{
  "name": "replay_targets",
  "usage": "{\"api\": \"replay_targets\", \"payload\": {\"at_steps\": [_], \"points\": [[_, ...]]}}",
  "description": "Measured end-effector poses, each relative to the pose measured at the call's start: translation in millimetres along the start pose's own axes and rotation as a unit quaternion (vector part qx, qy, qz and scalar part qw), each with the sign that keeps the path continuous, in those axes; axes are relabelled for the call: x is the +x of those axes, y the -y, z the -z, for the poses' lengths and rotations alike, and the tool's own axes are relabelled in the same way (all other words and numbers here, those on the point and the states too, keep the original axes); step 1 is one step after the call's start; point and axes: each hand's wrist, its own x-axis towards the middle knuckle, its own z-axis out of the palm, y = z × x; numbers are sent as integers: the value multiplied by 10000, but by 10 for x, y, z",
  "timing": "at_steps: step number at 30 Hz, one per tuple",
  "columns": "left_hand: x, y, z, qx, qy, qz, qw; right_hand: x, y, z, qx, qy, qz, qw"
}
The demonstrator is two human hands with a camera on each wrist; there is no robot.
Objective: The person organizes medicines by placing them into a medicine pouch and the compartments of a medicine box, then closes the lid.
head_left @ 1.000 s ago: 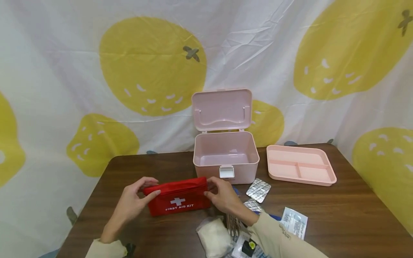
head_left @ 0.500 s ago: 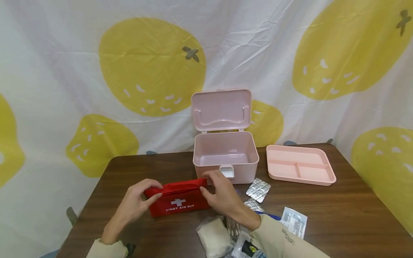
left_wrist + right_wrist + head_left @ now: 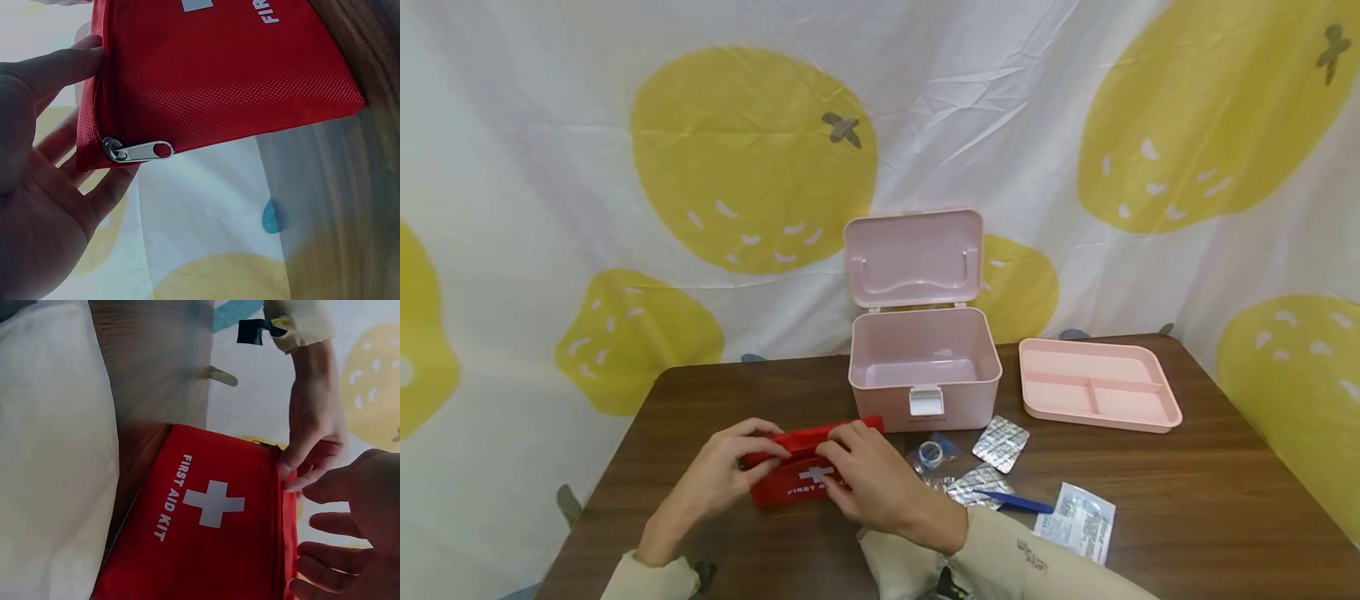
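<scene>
A red first aid pouch (image 3: pixel 793 487) with a white cross stands on the dark wooden table in the head view, its top edge upward. My left hand (image 3: pixel 722 467) pinches its top left end, thumb in front and fingers behind. In the left wrist view, a silver zipper pull (image 3: pixel 147 151) hangs at that end, just below the fingers. My right hand (image 3: pixel 883 483) reaches across the pouch's front and top. Seen from the right wrist, its fingers (image 3: pixel 334 556) are loosely spread at the top edge, and the thumb points toward the left hand. The pouch's inside is hidden.
Behind the pouch stands a pink box (image 3: pixel 880 408) with its lid raised. A divided pink tray (image 3: pixel 1097 383) lies right of it. Nearby are a foil blister pack (image 3: pixel 1002 443), a blue stick-like tool (image 3: pixel 1018 502), a white packet (image 3: pixel 1084 521) and a cream-coloured pad (image 3: pixel 895 560).
My right hand has left the pouch's right end and moved left along its top toward the left hand. The left hand keeps its hold at the left end.
</scene>
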Motion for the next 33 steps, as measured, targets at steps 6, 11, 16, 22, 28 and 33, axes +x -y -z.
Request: {"api": "replay_targets", "payload": {"at_steps": [6,11,16,22,28,33], "points": [[31,-40,39,69,510,61,9987,12,56,-31,-500,728,56,9961],[66,-93,75,84,985,262,9948,13,83,-15,-586,1043,134,9927],[111,-119,71,25,1294,486,9904,-7,89,1,-617,1134,255,9913],[159,-127,47,82,1409,700,9875,-25,97,-9,-694,1270,381,9887],[164,-134,10,233,1447,868,9854,-64,119,-49,-656,1291,332,9889],[148,-152,-10,417,1404,946,9847,-86,134,-41,-413,1488,277,9876]]}}
